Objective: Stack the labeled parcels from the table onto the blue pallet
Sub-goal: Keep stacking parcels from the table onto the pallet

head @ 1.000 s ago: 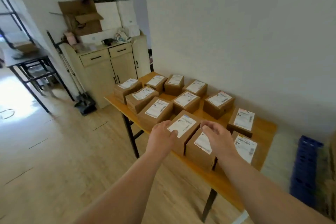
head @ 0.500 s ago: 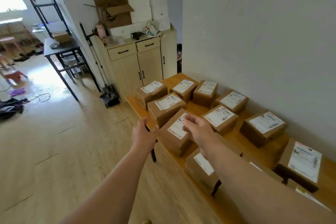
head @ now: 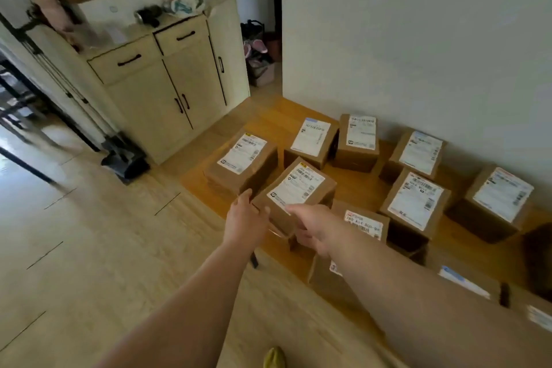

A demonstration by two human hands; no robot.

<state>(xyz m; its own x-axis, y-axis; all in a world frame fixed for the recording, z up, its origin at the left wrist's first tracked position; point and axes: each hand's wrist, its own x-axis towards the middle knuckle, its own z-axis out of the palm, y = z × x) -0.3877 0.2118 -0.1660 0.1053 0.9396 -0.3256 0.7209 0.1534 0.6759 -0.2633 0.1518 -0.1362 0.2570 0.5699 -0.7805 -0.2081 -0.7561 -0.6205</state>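
Both hands' fingers clamped on labeled parcel (head: 294,194), left hand (head: 245,221), right hand (head: 313,227), neighbouring label (head: 363,224) reads "780 A13-000"

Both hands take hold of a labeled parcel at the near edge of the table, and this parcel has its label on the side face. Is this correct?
Not quite. The head view shows the left hand and right hand on the parcel at the table edge, but its label faces up, on the top.
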